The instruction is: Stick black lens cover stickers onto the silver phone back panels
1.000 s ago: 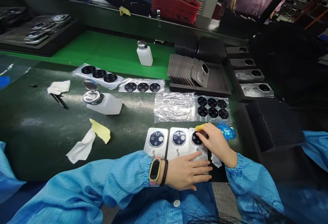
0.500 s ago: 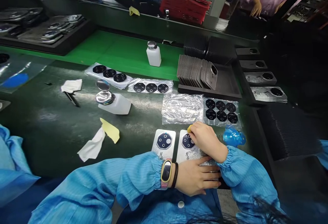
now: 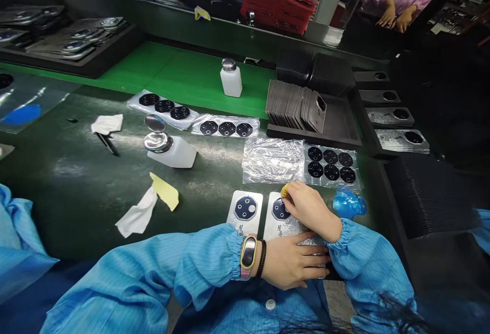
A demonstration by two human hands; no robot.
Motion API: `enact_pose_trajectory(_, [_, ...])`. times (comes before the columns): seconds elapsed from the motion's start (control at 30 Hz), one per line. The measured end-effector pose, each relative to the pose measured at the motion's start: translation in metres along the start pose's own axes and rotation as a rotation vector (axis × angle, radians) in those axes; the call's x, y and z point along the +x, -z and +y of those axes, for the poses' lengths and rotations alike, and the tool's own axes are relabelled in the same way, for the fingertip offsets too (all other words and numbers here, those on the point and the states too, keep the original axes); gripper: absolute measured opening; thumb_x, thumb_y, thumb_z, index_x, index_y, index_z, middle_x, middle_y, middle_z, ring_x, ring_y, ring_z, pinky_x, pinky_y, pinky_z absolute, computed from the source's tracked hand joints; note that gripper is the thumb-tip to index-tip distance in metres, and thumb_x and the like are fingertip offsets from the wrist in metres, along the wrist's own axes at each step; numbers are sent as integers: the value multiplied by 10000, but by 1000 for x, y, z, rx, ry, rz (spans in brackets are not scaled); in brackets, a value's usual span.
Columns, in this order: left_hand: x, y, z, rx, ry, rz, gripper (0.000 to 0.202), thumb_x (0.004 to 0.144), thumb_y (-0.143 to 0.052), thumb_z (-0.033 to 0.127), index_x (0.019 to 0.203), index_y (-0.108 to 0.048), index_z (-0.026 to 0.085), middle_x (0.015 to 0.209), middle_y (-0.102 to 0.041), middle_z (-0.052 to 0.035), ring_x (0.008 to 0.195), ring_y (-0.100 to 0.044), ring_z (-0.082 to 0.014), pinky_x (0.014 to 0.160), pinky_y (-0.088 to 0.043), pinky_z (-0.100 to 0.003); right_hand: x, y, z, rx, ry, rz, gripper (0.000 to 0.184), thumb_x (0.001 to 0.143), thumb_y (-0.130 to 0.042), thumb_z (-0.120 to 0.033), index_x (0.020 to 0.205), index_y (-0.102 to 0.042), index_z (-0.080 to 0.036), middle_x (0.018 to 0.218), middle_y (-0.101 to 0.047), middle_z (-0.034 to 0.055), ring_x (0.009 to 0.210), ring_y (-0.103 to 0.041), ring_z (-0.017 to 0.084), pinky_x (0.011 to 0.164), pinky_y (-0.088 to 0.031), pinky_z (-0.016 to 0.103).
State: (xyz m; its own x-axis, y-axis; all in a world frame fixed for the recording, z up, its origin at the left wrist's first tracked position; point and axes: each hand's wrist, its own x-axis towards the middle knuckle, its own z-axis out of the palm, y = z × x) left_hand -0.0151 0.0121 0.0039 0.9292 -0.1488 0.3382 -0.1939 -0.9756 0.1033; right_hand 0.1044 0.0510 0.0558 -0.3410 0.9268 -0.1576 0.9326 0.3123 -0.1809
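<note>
My left hand [image 3: 293, 261] lies flat with its fingers stretched out across the lower part of a silver plate [image 3: 274, 225]. That plate bears a dark octagonal label [image 3: 278, 209] with small rings. Over the label's right side, the fingers of my right hand [image 3: 308, 204] are bent and drawn together. A yellow ribbed cover, like a finger cot [image 3: 284, 190], shows at one fingertip. Whatever is pinched beneath is hidden. Just left lies a second silver plate [image 3: 233, 221] with a similar label.
Label sheets [image 3: 331, 164], clear film [image 3: 272, 160] and blue film [image 3: 348, 203] lie beyond my hands. A tray [image 3: 344, 120] holds upright plates. White bottles [image 3: 231, 81], a lidded one [image 3: 179, 151], cloth scraps [image 3: 140, 211] and tweezers [image 3: 106, 144] are leftward. People stand behind the ledge.
My hands stay nearly in place over the same plate, with only a slight shift of the right fingers. Across the ledge, the hands of the person in pink have come together.
</note>
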Motion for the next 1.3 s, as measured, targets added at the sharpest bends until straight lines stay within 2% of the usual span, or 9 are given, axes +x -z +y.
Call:
enact_pose_trajectory(0.37, [0,0,1,-67,18,-80,447,936,-316,316,1271,-590,201,1303,-614,-23,1294,-469,-159,1121,-315,-321,-1,-13,2,-76,72,59,157,852,-533,-62,759,-533,-189,747,-595,32,724,-550,186,601,-420,280])
enact_pose_trajectory(0.5, [1,2,0,-49,4,-126,444,942,-315,312,1286,-578,213,1328,-595,-5,1287,-472,-150,1113,-325,-304,-5,-25,1,-122,81,135,206,844,-480,-7,764,-526,-191,755,-583,37,714,-523,193,609,-408,289])
enact_pose_trajectory(0.6, [2,4,-1,-35,-13,-108,426,933,-347,313,1256,-610,222,1315,-604,16,1259,-497,-157,1083,-365,-286,-9,-33,-2,-150,71,214,213,856,-453,-10,767,-520,-191,733,-568,40,686,-498,202,604,-393,301])
enact_pose_trajectory(0.73, [2,4,-1,-69,-14,-57,390,904,-435,313,1209,-651,202,1266,-640,-3,1207,-544,-177,1054,-389,-260,-12,-39,-5,-201,60,276,231,847,-436,10,764,-515,-190,717,-551,43,668,-469,212,597,-360,313])
enact_pose_trajectory(0.9, [3,5,-1,-56,-4,-49,379,892,-469,326,1203,-662,228,1238,-661,1,1205,-545,-185,1042,-405,-260,-17,-36,-8,-261,102,264,238,849,-417,11,759,-503,-192,711,-529,45,665,-444,215,609,-325,330])
enact_pose_trajectory(1.03, [3,5,-1,-74,-12,-81,390,896,-476,315,1228,-645,199,1255,-650,-14,1212,-549,-173,1024,-417,-232,-25,-36,-12,-309,152,270,227,798,-450,25,750,-502,-191,701,-516,40,646,-432,207,597,-305,333])
enact_pose_trajectory(1.2, [3,3,1,-96,-5,-97,374,925,-460,306,1229,-637,180,1277,-635,-10,1216,-553,-175,1043,-400,-232,-37,-44,-14,-272,312,231,232,801,-444,22,755,-501,-198,678,-507,26,634,-430,194,575,-307,323])
enact_pose_trajectory(1.3, [3,2,2,-116,1,-102,373,921,-487,299,1246,-621,175,1305,-612,-11,1168,-591,-192,1017,-428,-250,-44,-48,-15,-238,338,220,232,800,-445,21,748,-502,-198,664,-499,19,633,-438,186,569,-325,315])
